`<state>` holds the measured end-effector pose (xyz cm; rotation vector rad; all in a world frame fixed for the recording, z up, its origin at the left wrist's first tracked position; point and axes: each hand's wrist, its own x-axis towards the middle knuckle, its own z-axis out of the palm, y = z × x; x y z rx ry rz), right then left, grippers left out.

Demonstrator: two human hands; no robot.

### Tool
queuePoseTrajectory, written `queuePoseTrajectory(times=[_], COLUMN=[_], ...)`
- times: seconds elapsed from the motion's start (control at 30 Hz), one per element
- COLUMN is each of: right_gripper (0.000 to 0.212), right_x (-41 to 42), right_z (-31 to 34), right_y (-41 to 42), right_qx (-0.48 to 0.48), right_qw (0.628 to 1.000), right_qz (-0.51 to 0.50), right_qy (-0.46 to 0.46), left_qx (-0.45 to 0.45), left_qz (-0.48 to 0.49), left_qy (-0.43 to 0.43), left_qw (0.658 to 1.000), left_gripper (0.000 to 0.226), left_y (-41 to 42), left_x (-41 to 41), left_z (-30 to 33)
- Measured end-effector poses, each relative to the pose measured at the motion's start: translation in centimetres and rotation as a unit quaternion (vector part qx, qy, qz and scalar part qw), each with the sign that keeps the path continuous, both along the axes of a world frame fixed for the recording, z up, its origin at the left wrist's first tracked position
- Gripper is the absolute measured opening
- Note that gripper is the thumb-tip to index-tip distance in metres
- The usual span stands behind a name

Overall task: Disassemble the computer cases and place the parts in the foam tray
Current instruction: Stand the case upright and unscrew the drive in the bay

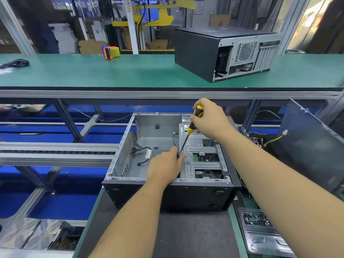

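Computer case [167, 194], its side open, is sitting on the near counter [186, 235] with the drive cage [202, 157] inside at right. A second case [221, 53] is lying on the green upper counter [111, 73]. Right hand [210, 118] is gripping the yellow-handled screwdriver [193, 121], shaft slanting down. Left hand [165, 166] fingers [181, 158] are pinching around its tip at the cage's edge.

Two bare forearms reach in from the bottom edge — no sleeves in view. The left hand [164, 167] and right hand [210, 118] wear no gloves, rings or watch.
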<state>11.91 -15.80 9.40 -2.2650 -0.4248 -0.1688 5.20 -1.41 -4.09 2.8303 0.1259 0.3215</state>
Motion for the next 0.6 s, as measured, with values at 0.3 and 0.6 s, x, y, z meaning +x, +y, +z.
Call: queuePoseTrajectory(times=[0.3, 0.6], right_gripper=[0.015, 0.013], right_x=[-0.8, -2.3], right_z=[-0.7, -1.7], right_y=[-1.5, -2.6], right_qx=[0.085, 0.005], right_qw=[0.994, 0.999], right_qz=[-0.065, -0.043], right_qy=[-0.004, 0.029], left_qx=[-0.161, -0.775], left_qz=[0.036, 0.216], left_qy=[-0.001, 0.042], left_qw=[0.986, 0.592], left_gripper=[0.035, 0.019], left_y=[0.6, 1.9], left_x=[0.5, 1.8], left_z=[0.2, 3.6])
